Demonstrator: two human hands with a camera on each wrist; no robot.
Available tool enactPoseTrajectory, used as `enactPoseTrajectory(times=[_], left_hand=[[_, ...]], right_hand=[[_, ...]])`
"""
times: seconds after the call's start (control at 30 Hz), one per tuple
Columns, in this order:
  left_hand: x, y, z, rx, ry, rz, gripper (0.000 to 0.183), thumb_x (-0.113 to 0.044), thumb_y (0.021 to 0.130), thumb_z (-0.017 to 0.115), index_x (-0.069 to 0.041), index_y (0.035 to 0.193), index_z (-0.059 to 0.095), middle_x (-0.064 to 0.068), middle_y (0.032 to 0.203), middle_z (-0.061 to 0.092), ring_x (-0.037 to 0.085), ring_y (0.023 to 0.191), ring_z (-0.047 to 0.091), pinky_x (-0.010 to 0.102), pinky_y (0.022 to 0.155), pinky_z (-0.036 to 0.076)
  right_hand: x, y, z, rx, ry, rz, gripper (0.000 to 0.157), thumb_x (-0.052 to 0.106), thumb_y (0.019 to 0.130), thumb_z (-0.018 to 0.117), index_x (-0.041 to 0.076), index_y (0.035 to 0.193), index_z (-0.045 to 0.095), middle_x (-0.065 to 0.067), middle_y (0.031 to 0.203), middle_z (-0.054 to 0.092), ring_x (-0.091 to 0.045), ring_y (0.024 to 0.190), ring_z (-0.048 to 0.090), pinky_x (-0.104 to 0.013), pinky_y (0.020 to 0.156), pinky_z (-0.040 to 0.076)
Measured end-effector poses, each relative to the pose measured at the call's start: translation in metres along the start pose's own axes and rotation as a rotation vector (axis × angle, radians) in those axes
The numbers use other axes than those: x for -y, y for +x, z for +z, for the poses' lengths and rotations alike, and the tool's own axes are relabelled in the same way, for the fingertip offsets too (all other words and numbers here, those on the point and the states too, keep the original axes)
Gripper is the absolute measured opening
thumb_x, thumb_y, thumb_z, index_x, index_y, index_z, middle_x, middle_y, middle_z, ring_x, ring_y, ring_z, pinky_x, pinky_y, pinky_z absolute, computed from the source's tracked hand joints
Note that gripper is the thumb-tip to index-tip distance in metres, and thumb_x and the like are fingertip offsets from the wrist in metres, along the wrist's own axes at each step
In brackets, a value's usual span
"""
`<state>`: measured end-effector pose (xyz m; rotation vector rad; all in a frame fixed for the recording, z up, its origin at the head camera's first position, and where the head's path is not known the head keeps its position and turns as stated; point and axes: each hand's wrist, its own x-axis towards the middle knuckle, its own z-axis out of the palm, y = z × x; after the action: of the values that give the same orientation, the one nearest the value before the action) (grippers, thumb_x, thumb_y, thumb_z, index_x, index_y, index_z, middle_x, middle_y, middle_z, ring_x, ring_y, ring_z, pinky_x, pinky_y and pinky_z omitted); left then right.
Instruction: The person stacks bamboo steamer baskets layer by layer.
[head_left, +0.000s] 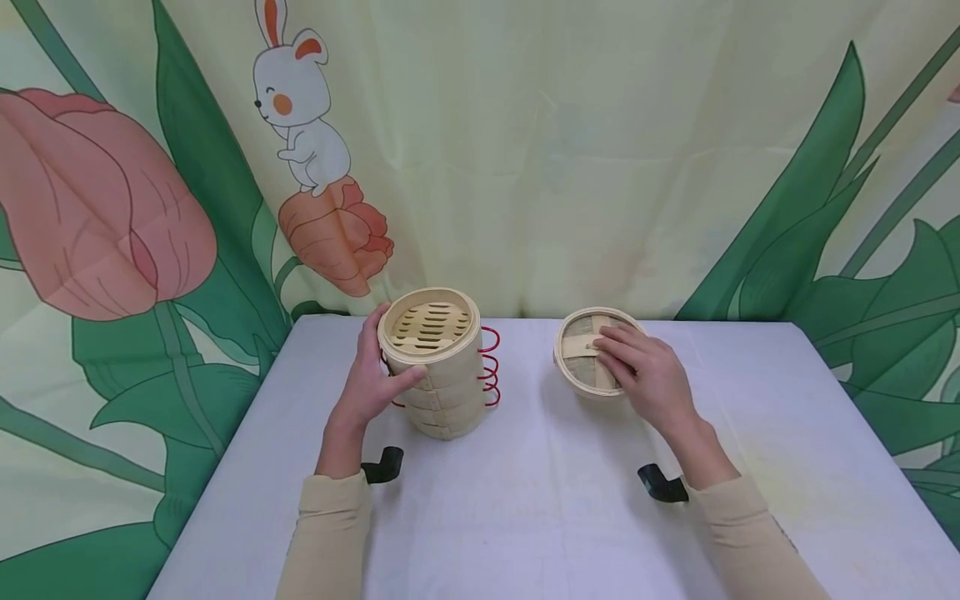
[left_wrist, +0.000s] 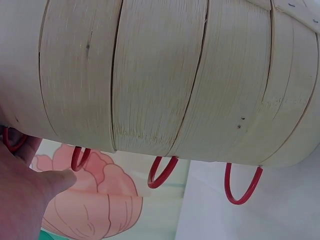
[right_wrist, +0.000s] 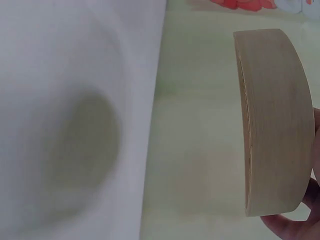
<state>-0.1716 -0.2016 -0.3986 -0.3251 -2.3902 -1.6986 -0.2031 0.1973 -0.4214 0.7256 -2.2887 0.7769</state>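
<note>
A stack of several round bamboo steamer baskets (head_left: 450, 392), with red loop handles (head_left: 491, 367) at its sides, stands upright on the left part of the table; a slatted top (head_left: 431, 327) faces up. My left hand (head_left: 369, 375) grips the upper left side of this stack, thumb across the front; in the left wrist view its thumb (left_wrist: 60, 181) shows beside a red loop. To the right, my right hand (head_left: 648, 371) holds a bamboo steamer lid (head_left: 577, 346) by the crossed strip on its top. In the right wrist view the lid (right_wrist: 277, 125) hangs above the table, apart from its shadow.
A white cloth covers the table (head_left: 517, 517). Behind its far edge hangs a printed curtain (head_left: 525, 167) with a rabbit, a carrot and leaves. Black camera mounts (head_left: 384, 465) stick out at both wrists.
</note>
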Motion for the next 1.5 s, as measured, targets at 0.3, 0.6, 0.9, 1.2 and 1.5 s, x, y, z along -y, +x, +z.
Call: enactPoseTrajectory(times=[0.3,0.6,0.9,1.2,1.5], left_hand=[[0.0,0.0,0.0,0.001,-0.012,-0.005,0.104,-0.022,0.08,0.08,-0.013,0.159,0.014,0.012,0.157,0.022,0.026,0.143,0.026,0.058,0.116,0.019],[-0.002,-0.001,0.0,0.008,-0.021,-0.002,0.105,-0.02,0.079,0.079,-0.013,0.16,0.012,0.013,0.157,0.021,0.028,0.143,0.027,0.058,0.116,0.021],[-0.003,-0.002,0.0,0.006,-0.007,-0.019,0.105,-0.021,0.079,0.08,-0.013,0.16,0.012,0.014,0.156,0.022,0.028,0.142,0.027,0.058,0.115,0.022],[-0.003,-0.002,0.0,0.001,-0.002,-0.014,0.105,-0.022,0.079,0.08,-0.013,0.159,0.013,0.014,0.156,0.021,0.028,0.143,0.026,0.057,0.116,0.021],[-0.003,-0.002,0.0,0.002,0.001,-0.012,0.106,-0.023,0.079,0.08,-0.013,0.159,0.012,0.014,0.156,0.021,0.029,0.142,0.027,0.058,0.115,0.022]], right_hand=[[0.011,0.004,-0.003,0.012,-0.006,0.002,0.029,-0.002,0.081,0.08,0.003,0.11,0.077,-0.014,0.118,0.071,-0.04,0.118,0.061,-0.06,0.093,0.044],[0.014,0.006,-0.004,0.012,0.019,0.001,0.029,-0.003,0.08,0.081,0.002,0.108,0.078,-0.015,0.117,0.071,-0.041,0.116,0.062,-0.061,0.094,0.045],[0.021,0.011,-0.008,-0.014,0.03,0.002,0.027,-0.004,0.08,0.081,0.002,0.106,0.078,-0.014,0.114,0.072,-0.04,0.114,0.063,-0.057,0.096,0.047],[0.027,0.018,-0.01,-0.027,0.025,0.016,0.027,-0.002,0.08,0.082,0.003,0.106,0.079,-0.013,0.116,0.072,-0.037,0.115,0.064,-0.054,0.097,0.047],[0.035,0.029,-0.014,-0.034,0.04,0.007,0.025,-0.001,0.081,0.081,0.004,0.106,0.079,-0.011,0.116,0.072,-0.036,0.115,0.064,-0.052,0.098,0.047]])
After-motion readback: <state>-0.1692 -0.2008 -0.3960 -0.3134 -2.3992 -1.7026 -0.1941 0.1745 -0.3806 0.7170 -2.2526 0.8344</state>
